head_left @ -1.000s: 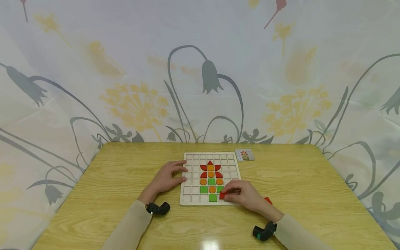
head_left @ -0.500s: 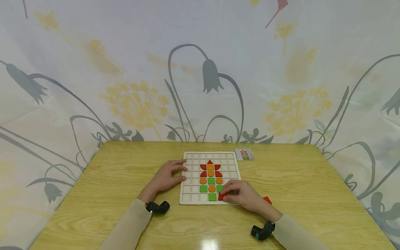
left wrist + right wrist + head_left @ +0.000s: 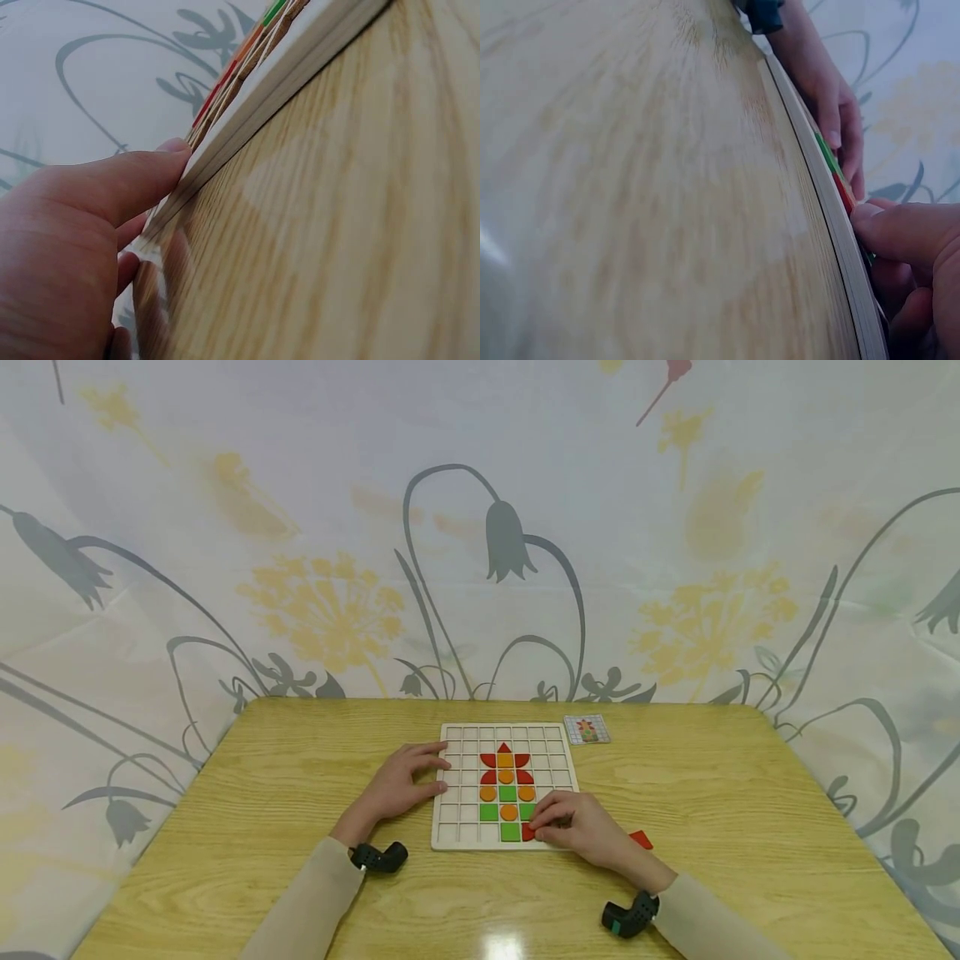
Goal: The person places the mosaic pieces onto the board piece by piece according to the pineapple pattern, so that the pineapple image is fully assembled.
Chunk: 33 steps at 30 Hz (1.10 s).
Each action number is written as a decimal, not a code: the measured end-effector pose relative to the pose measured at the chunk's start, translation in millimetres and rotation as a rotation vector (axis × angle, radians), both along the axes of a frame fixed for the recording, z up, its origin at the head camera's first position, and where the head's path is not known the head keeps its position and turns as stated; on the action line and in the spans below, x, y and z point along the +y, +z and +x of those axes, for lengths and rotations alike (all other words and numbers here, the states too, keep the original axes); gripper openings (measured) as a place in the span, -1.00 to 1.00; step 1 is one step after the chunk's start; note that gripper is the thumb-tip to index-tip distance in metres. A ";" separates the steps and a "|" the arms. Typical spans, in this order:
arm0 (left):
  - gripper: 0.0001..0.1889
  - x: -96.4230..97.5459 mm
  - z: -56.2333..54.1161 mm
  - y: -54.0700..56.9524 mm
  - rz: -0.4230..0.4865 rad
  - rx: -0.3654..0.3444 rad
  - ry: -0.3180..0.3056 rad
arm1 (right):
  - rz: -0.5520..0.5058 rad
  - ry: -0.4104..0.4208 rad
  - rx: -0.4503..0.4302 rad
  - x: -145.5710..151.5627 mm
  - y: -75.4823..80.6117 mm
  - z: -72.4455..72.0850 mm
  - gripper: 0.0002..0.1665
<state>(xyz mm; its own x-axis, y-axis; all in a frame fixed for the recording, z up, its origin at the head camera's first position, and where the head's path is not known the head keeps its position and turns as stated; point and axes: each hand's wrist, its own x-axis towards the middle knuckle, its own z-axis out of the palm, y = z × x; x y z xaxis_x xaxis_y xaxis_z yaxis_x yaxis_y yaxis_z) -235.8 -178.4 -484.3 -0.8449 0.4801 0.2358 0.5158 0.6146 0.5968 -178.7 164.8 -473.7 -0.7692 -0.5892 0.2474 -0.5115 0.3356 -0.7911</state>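
A white grid board point(image 3: 457, 835) lies on the table, with red, orange and green tiles set in its cells. My right hand point(image 3: 581, 831) pinches a red tile point(image 3: 528, 832) at the bottom row, just right of a green square tile point(image 3: 510, 832). The fingers partly cover this red tile; in the right wrist view its red edge point(image 3: 843, 192) shows by the thumb. My left hand point(image 3: 397, 783) rests at the board's left side, fingers loosely spread. In the left wrist view the left thumb point(image 3: 142, 176) touches the board's edge point(image 3: 247, 124).
Another red tile point(image 3: 641, 839) lies on the table point(image 3: 750, 793) behind the right wrist, partly hidden. A small pattern card point(image 3: 587, 729) lies by the board's far right corner. A flower-patterned backdrop point(image 3: 480, 610) stands along the table's far edge.
The right hand has slid the red tile slightly left, up against the green square in the bottom row. The left hand stays at the board's edge.
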 end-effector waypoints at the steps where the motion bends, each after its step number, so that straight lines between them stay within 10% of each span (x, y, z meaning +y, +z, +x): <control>1: -0.68 0.1 -0.1 -0.1 0.001 0.000 0.001 | -0.004 -0.002 -0.001 0.0 -0.3 -0.1 -0.91; 17: -0.69 0.5 0.3 2.0 0.002 -0.010 -0.006 | -0.060 0.011 -0.085 16.8 4.3 -5.2 -0.88; 33: -0.69 1.6 2.0 2.2 0.004 -0.011 0.000 | 0.127 -0.044 -0.050 114.0 18.7 -3.1 -0.80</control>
<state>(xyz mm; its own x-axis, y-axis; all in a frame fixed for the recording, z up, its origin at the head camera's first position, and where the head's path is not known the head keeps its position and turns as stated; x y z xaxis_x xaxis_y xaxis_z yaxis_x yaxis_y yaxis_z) -233.8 -176.8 -482.0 -0.8475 0.4791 0.2285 0.5093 0.6125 0.6045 -181.8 278.8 -455.0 -0.8046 -0.5787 0.1333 -0.4547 0.4560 -0.7651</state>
